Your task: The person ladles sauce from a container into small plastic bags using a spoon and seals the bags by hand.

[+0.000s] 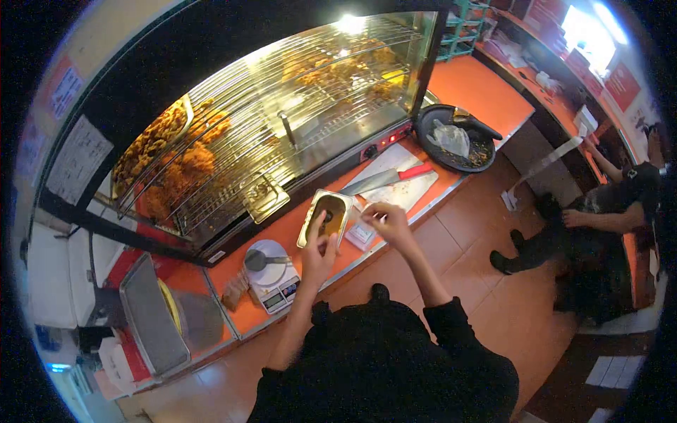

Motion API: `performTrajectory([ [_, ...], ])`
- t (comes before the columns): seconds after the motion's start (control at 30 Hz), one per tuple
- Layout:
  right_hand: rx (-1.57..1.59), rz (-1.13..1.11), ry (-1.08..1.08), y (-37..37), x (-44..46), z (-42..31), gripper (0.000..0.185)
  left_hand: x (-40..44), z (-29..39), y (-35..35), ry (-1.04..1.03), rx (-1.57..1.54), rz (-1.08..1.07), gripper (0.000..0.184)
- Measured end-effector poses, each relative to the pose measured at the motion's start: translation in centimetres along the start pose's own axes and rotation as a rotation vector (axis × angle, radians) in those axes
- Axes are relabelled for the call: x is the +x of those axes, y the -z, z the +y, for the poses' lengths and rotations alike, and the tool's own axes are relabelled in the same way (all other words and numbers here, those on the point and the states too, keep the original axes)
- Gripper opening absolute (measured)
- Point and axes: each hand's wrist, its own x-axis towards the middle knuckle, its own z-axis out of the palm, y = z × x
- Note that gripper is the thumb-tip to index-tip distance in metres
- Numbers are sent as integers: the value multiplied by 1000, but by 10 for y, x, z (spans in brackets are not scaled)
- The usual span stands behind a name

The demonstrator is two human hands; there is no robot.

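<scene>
My left hand (319, 252) is over the near side of a small metal container (341, 199) with something brown inside. Its fingers are apart, and nothing can be made out between them. To the right, my right hand (387, 220) is raised with its fingers pinched together; what they hold, if anything, is too small to name. Beneath it, a small white packet (360, 237) lies on the orange counter. A knife with a red handle (415, 171) rests on a white cutting board (411, 189) beyond my hands.
A lit display case (282, 120) with fried food stands behind the counter (285, 236). At left are a scale (275, 300) and a grey tray (151, 314). A black bowl (474, 158) holds a plastic bag. Another person (599, 218) sits at right.
</scene>
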Motion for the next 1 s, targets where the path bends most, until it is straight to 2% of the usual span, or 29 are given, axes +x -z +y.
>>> performTrajectory([
  [0.07,62,-47,32,-6,-14,-20,10,16,7,-18,-83,-36,-81,40],
  [0.1,54,-44,24,-7,-19,-28,10,22,10,-23,-74,-19,-104,27],
  [0.13,46,-38,17,-6,-21,-33,9,27,3,-27,-81,-21,-126,27],
  [0.2,0,13,8,0,-24,-23,8,40,-16,-32,-98,61,-195,14],
  [0.33,-192,191,45,24,-26,5,7,58,-18,-63,42,124,-271,13],
  [0.4,-193,276,13,34,-21,23,4,77,-53,-81,15,161,-247,11],
  [0.43,-268,323,-30,39,-19,34,3,85,-49,-89,116,193,-214,11],
  [0.47,-340,366,-73,45,-18,44,4,95,-61,-97,72,164,-186,12],
  [0.53,-368,469,-24,60,-21,58,8,116,-87,-109,35,461,-210,14],
  [0.57,-426,501,-66,65,-24,63,8,127,-105,-113,19,461,-223,14],
  [0.63,-483,548,-112,78,-29,73,8,139,-110,-126,-183,731,-197,17],
  [0.67,-334,515,-155,84,-35,80,9,140,-116,-131,-57,771,-190,28],
  [0.7,-186,480,-197,89,-41,85,10,138,-111,-136,-39,816,-180,32],
  [0.73,-186,492,-204,94,-47,91,10,137,-105,-143,-19,861,-170,37],
  [0.8,-152,460,-286,104,-54,97,14,133,-113,-156,-78,837,-143,43],
  [0.87,-135,419,-319,112,-60,100,15,132,-128,-165,-419,785,-51,32],
  [0.9,-119,372,-347,116,-62,99,16,123,-109,-172,-474,705,-94,22],
  [0.93,-118,375,-350,118,-63,99,16,110,-90,-178,-475,706,-98,22],
  [1.0,-104,284,-301,120,-61,97,18,84,-57,-194,-320,468,-381,20],
])
